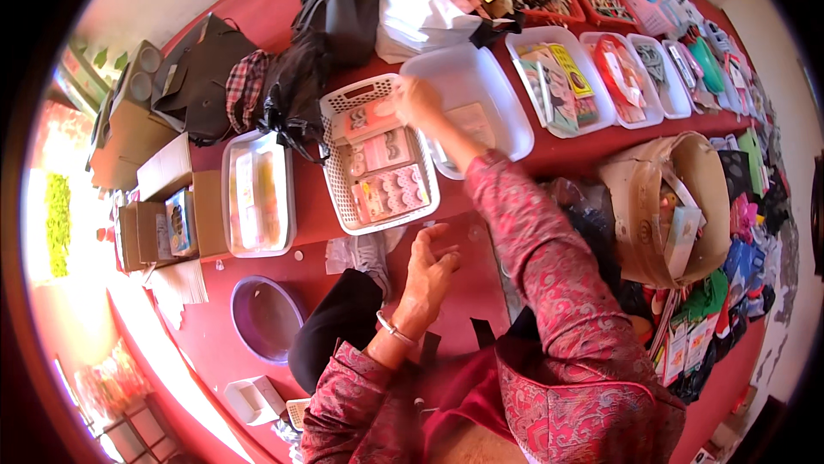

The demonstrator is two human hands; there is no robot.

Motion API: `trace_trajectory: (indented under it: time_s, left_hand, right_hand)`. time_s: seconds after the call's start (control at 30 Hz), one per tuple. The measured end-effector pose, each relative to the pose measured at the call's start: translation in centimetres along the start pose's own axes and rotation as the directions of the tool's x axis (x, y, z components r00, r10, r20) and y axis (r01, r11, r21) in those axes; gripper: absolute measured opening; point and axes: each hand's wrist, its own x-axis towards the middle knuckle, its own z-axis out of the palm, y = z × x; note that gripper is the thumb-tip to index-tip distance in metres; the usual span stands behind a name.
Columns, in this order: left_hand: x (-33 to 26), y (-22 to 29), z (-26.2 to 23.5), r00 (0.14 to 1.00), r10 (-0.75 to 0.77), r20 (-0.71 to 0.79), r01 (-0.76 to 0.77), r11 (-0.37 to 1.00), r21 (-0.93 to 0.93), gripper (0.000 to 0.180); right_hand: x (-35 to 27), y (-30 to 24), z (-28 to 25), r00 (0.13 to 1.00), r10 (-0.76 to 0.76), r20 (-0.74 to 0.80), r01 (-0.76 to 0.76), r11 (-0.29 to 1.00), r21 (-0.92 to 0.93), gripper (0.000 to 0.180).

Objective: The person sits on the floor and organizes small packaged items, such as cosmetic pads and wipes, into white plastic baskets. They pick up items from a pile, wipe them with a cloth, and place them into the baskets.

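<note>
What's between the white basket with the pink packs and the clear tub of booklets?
In the head view, a wide translucent tub sits between the white basket and the booklet tub; the right hand is over its left side.

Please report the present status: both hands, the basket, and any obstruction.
Left hand loosely open, just short of white basket. Right hand at basket's farthest pink package, grip unclear. Package's right end hidden behind that hand.
</note>
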Motion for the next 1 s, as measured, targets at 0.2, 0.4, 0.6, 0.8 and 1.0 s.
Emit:
trace_trajectory:
  time_s: [0.2, 0.4, 0.6, 0.8, 1.0]
  left_hand:
    - [-0.2, 1.3, 1.2, 0.987, -0.034, 0.156, 0.012, 0.99, 0.139, 0.037]
    - [0.6, 0.8, 2.3, 0.969, -0.102, 0.227, 0.038, 0.962, 0.27, 0.034]
    - [1.6, 0.6, 2.7, 0.965, -0.123, 0.231, 0.042, 0.944, 0.327, 0.033]
    - [2.4, -0.1, 3.0, 0.961, -0.106, 0.255, 0.011, 0.937, 0.349, 0.031]
    - [2.4, 0.0, 3.0, 0.961, -0.052, 0.27, -0.066, 0.91, 0.409, 0.029]
  right_hand:
    - [-0.2, 9.1, -11.1, 0.933, 0.19, 0.306, -0.002, 0.852, -0.523, 0.022]
    - [-3.6, 14.9, -6.2, 0.904, 0.162, 0.395, 0.114, 0.799, -0.59, 0.079]
    - [-3.3, 11.3, -6.0, 0.872, 0.187, 0.452, 0.169, 0.753, -0.636, 0.075]
    - [-2.7, 12.0, -6.5, 0.902, 0.112, 0.416, 0.222, 0.707, -0.672, 0.044]
    - [0.2, 11.6, -9.1, 0.882, 0.099, 0.46, 0.185, 0.826, -0.532, 0.035]
